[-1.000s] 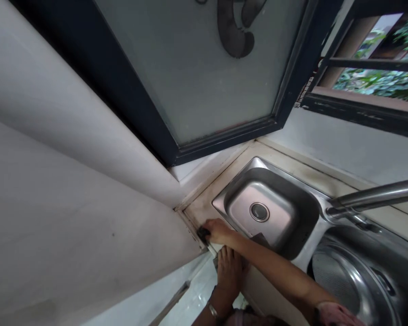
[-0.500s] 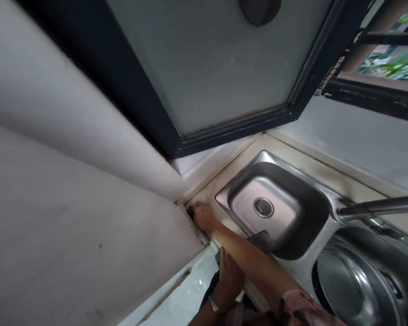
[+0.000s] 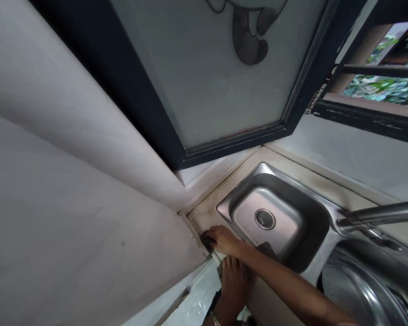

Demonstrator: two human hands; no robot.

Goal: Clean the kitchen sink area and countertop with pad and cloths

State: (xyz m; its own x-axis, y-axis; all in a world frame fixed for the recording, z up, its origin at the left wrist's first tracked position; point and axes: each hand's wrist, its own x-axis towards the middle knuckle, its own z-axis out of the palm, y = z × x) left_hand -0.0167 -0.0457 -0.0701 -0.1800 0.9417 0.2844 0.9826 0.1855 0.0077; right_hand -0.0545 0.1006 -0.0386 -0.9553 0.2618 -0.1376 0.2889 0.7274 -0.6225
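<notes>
My right hand point(image 3: 222, 240) reaches across the sink's left rim and presses a small dark pad point(image 3: 207, 238) against the counter strip point(image 3: 204, 213) where it meets the white wall. Its fingers are curled over the pad. My left hand point(image 3: 234, 280) lies flat with fingers stretched out on the counter's front edge, just below the right forearm. The small steel sink basin point(image 3: 275, 217) with its round drain point(image 3: 264, 218) sits just right of the right hand.
A larger steel basin point(image 3: 367, 285) lies at the lower right under a long steel tap spout point(image 3: 381, 213). A dark-framed frosted window pane point(image 3: 224, 81) stands open above the counter. A white wall point(image 3: 71, 203) fills the left. Pale floor tiles point(image 3: 197, 303) show below.
The right hand with the pad slid away along the wall seam, then came back toward the counter's front edge. The left hand stayed flat on the edge. The view shifted slightly.
</notes>
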